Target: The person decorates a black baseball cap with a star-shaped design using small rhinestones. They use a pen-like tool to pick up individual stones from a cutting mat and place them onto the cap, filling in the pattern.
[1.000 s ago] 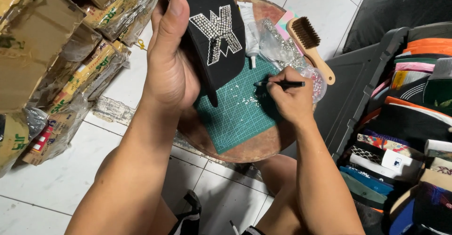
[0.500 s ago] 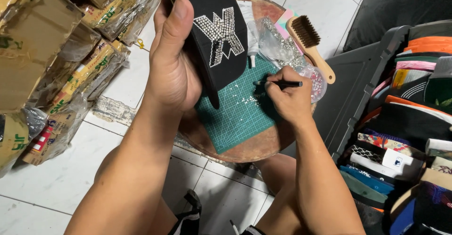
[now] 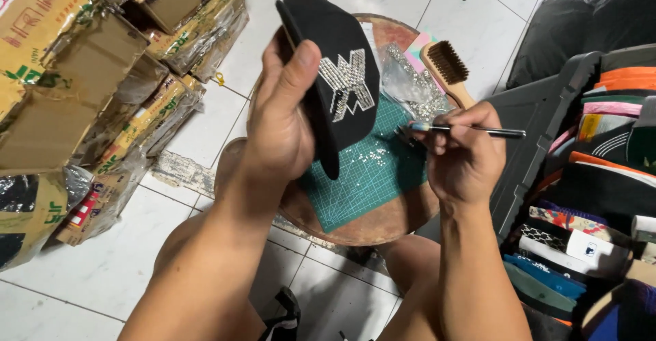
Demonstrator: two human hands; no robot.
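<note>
My left hand (image 3: 283, 119) grips a black cap (image 3: 335, 61) by its crown and holds it upright above the table. A rhinestone emblem (image 3: 347, 85) covers the cap's front. To the right of the cap, my right hand (image 3: 461, 153) pinches a thin pen-like tool (image 3: 478, 130), its tip pointing left just above a green cutting mat (image 3: 362, 177). Several loose rhinestones (image 3: 372, 156) lie on the mat under the cap.
The mat lies on a small round wooden table (image 3: 369, 228). A wooden brush (image 3: 447, 67) and a clear bag of stones (image 3: 410, 85) sit at its back. Wrapped cardboard boxes (image 3: 75, 88) stack at left. A dark bin (image 3: 594, 177) of caps stands at right. White tiled floor below.
The cap has turned so its emblem faces me more squarely, and my right hand with the tool has lifted slightly off the mat.
</note>
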